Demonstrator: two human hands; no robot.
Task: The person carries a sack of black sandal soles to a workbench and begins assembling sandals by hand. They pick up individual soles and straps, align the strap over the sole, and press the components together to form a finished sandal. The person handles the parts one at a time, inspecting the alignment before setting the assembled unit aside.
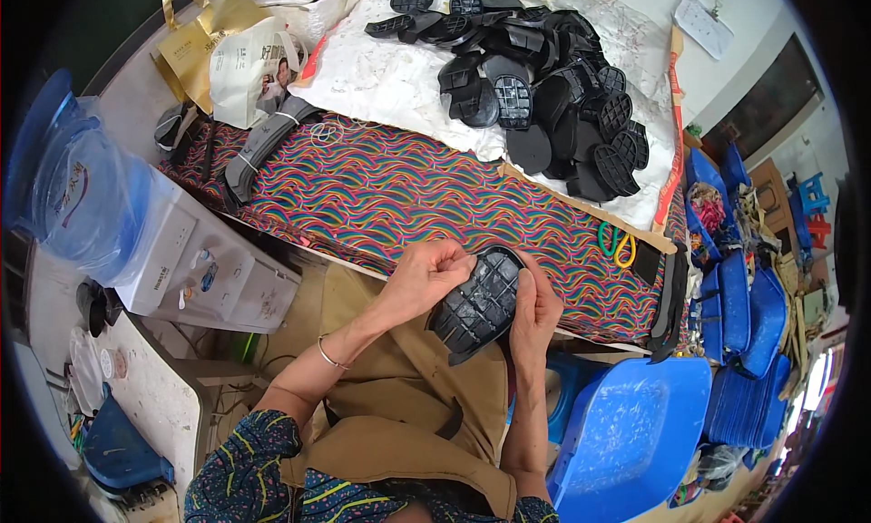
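Black gridded piece (481, 298) held in both my hands, above my brown apron (390, 455).
My left hand (423, 283) has its fingers closed in a pinch at the piece's far left rim; my right hand (538, 301) grips its right edge, thumb along the side. Beyond lies cloth (408, 183) with multicoloured waves, then a smudged white sheet (363, 78) bearing a heap of black pieces (544, 97). Scissors (617, 248) with green and yellow handles rest on the right of the cloth. A pale-flecked blue tub (626, 432) stands near right; on the left, a water dispenser (213, 264) stands beside a blue bottle (91, 196). Printing marks that bottle and the dispenser's front; far left, a gold bag (195, 51) and a white bag (238, 78) carry printed characters too.
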